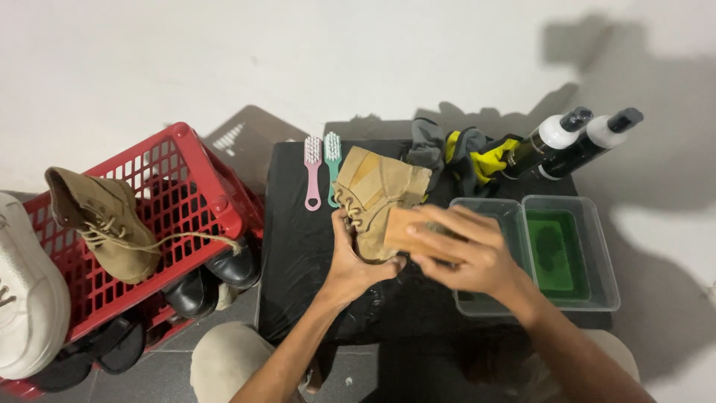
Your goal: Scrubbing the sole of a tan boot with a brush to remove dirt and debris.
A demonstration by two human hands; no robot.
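left hand (pixel 356 263) gripping tan boot (pixel 377 195); right hand (pixel 464 250) pressing wooden brush (pixel 404 230) on it

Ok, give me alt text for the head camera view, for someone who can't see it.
A left hand steadies a tan suede boot on a black table while the right hand presses a wooden brush against it. Two clear tubs, two bottles, two small brushes and a red crate of shoes surround them.

tan boot (pixel 377 186), red crate (pixel 186 179), pink brush (pixel 312 172), green-tinted tub (pixel 570 254).
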